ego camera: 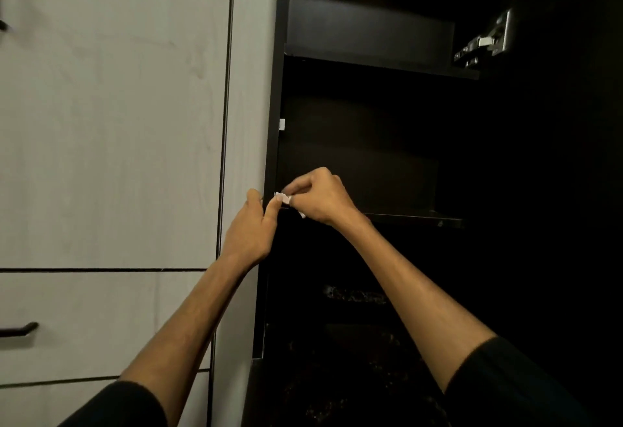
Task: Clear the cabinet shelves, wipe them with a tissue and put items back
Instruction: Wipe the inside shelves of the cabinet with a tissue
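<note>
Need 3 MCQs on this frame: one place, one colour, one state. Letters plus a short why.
1. Where is the tissue?
A. top shelf
B. front left corner of the lower shelf
C. on the drawer handle

2. What colour is the closed door on the left?
A. black
B. red
C. pale wood

3. What is the right hand doing?
A. pinching the tissue
B. hanging open
C. gripping the hinge

Key: 1 B, it sits at that shelf's edge by the left hand; 2 C, light grain shows; 3 A, its fingers close on the white wad.
</note>
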